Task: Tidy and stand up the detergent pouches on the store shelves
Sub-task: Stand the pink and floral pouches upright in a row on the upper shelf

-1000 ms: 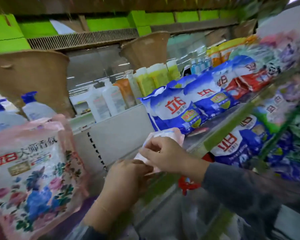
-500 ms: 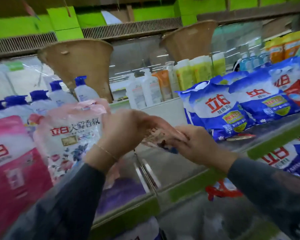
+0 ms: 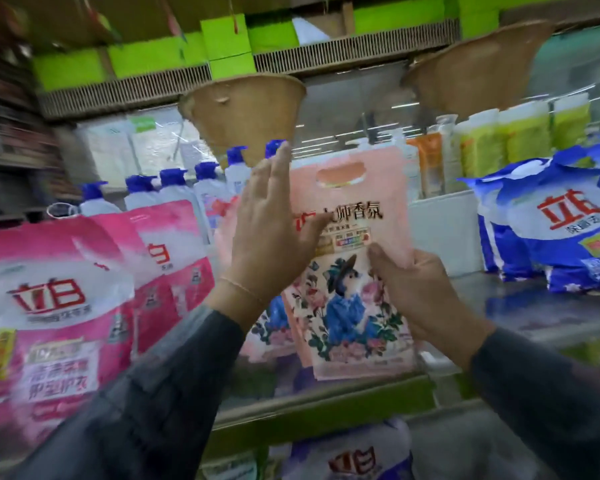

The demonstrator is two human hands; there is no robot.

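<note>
A pale pink floral detergent pouch (image 3: 352, 271) with a cut-out handle stands upright at the middle of the shelf (image 3: 326, 400). My right hand (image 3: 420, 292) grips its right edge, thumb on the front. My left hand (image 3: 271, 230) is flat with fingers apart and presses against the pouch's upper left side. A second floral pouch (image 3: 267, 327) stands just behind it to the left, mostly hidden. Bright pink pouches (image 3: 63, 306) stand at the left. Blue and white pouches (image 3: 561, 230) lean at the right.
White bottles with blue caps (image 3: 174, 192) line the back left, and yellow-green bottles (image 3: 520, 133) the back right. Woven conical lampshades (image 3: 243, 112) hang overhead. More pouches (image 3: 354, 455) lie on the shelf below. A bare stretch of shelf (image 3: 520, 306) separates the floral and blue pouches.
The floral pouch was folded flat between both hands; it now stands upright on the shelf. My left hand opened flat against it. The view swung left.
</note>
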